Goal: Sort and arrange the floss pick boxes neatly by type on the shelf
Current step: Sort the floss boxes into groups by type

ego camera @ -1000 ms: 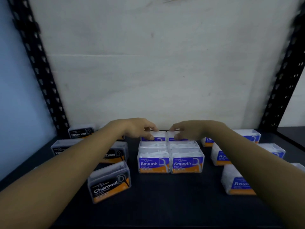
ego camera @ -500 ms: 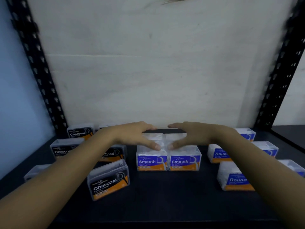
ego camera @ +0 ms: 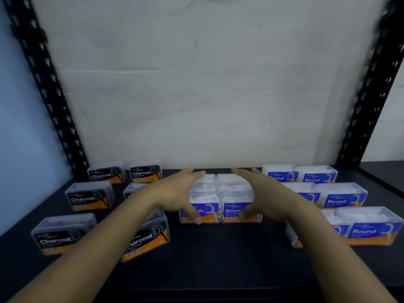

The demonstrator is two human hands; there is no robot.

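Several clear floss pick boxes stand on the dark shelf (ego camera: 218, 254). Two columns of purple-labelled Smooth boxes (ego camera: 231, 193) sit in the middle. My left hand (ego camera: 177, 193) lies along the left side of that block with straight fingers, thumb down over the front left label. My right hand (ego camera: 262, 195) mirrors it on the right side, thumb over the front right label. Black Charcoal boxes (ego camera: 87, 196) stand to the left, the front one (ego camera: 150, 239) skewed. Blue Round boxes (ego camera: 343, 197) stand in rows to the right, partly hidden by my right forearm.
A white wall (ego camera: 207, 95) closes the back of the shelf. Black perforated uprights stand at the left (ego camera: 50, 95) and right (ego camera: 371, 95) corners. Bare shelf stretches in front of the Smooth boxes.
Both hands slid from the rear Smooth boxes forward along the block's outer sides, thumbs now at the front labels. The view shifted, showing more boxes on both sides.
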